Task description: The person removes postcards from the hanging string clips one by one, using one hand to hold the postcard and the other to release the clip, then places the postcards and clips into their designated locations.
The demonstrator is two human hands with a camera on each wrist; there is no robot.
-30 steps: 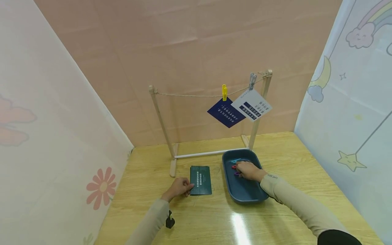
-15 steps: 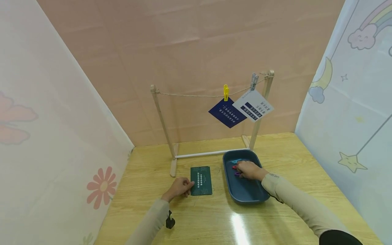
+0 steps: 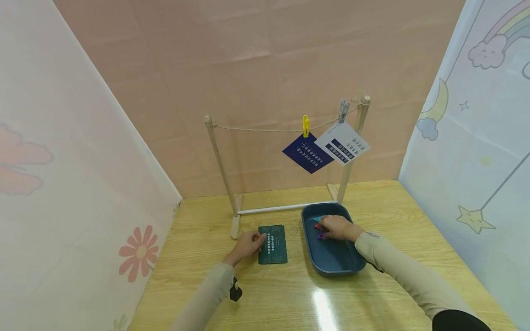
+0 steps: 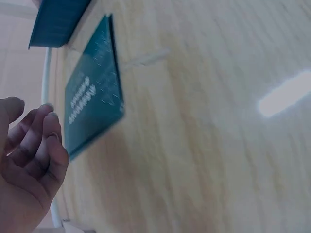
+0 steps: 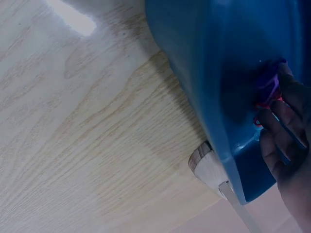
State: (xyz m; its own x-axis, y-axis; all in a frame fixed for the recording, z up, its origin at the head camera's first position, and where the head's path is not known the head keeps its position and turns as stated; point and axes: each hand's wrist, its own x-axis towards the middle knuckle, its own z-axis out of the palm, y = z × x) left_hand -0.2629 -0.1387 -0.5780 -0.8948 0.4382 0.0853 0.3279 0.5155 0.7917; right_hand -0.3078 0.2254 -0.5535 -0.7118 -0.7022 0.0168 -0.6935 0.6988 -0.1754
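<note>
My left hand (image 3: 247, 243) rests on left edge of green card (image 3: 273, 244), flat on bench (image 3: 290, 294), fingers loose. My right hand (image 3: 337, 228) inside blue tray (image 3: 333, 264), fingertips on coloured clips (image 3: 318, 226); grip unclear.

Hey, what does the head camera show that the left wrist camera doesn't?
Only the head view shows the rope rack with a navy card under a yellow clothespin and a white card under a grey clothespin, plus the right hand among clothespins in the blue tray. Only the left wrist view shows the fingers curled close up, apparently just off the card's edge. Both show the left hand, the dark green card and the wooden table.
</note>
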